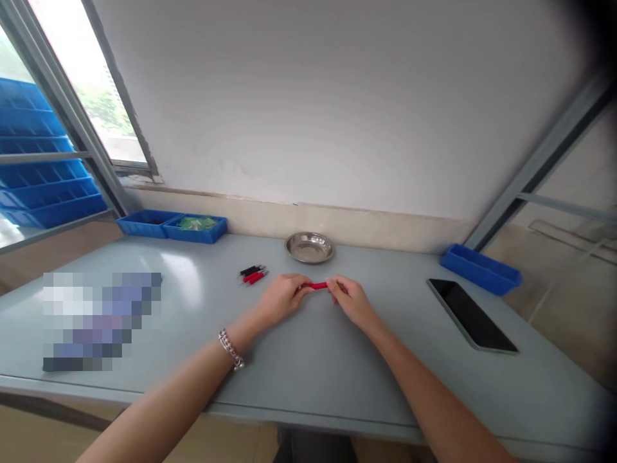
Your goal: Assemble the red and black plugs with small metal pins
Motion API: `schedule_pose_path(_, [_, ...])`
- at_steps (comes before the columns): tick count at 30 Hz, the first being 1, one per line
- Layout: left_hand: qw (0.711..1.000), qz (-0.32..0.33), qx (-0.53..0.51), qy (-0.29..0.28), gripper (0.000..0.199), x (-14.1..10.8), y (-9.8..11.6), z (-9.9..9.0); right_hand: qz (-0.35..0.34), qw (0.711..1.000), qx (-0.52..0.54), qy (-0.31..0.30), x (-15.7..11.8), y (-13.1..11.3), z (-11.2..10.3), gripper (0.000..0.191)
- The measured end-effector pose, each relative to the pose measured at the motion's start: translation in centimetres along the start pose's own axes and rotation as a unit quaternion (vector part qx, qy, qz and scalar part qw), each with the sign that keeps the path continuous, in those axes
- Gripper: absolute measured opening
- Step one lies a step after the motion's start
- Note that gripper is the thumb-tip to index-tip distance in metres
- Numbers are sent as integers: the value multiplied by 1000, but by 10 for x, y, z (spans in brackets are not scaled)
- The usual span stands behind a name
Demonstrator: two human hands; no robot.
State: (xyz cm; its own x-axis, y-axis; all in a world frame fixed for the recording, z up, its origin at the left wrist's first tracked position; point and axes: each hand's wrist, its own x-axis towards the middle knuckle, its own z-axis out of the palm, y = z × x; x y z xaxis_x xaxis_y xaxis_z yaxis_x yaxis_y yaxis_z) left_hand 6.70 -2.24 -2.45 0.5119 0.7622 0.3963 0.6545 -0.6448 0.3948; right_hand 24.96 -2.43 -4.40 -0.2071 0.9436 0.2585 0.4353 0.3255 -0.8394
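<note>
You grip a slim, bright-red, pen-like cylinder (320,285) end to end over the middle of the smooth grey-blue tabletop (308,373), the fingers of your left hand (285,297) pinched closed on one end and those of your right hand (351,299) pinched closed on the other. Near your left hand lies a small cluster of black and red pen-like pieces (253,275); beyond your hands sits a round, shallow, shiny metal dish (309,249).
</note>
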Motion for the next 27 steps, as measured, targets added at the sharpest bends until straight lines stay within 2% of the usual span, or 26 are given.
schedule_pose_path(3, [1000,-2,7,1,26,0,2,0,5,1000,9,-3,0,0,-1,40])
schedule_pose_path(8, [1000,-18,16,12,27,1,0,-2,3,999,50,-19,1,0,-2,33])
schedule_pose_path(14, [1000,-8,18,8,26,0,-1,-2,26,998,62,-20,3,7,-1,40])
schedule_pose_path(19, [1000,-12,16,5,25,0,-3,0,10,998,59,-13,3,5,-2,31])
schedule_pose_path(22, [1000,-14,15,1,24,0,-5,0,28,996,84,-21,2,0,-3,28])
schedule_pose_path(27, [1000,-7,11,-1,25,0,-6,1,43,993,96,-48,1,-1,-2,34])
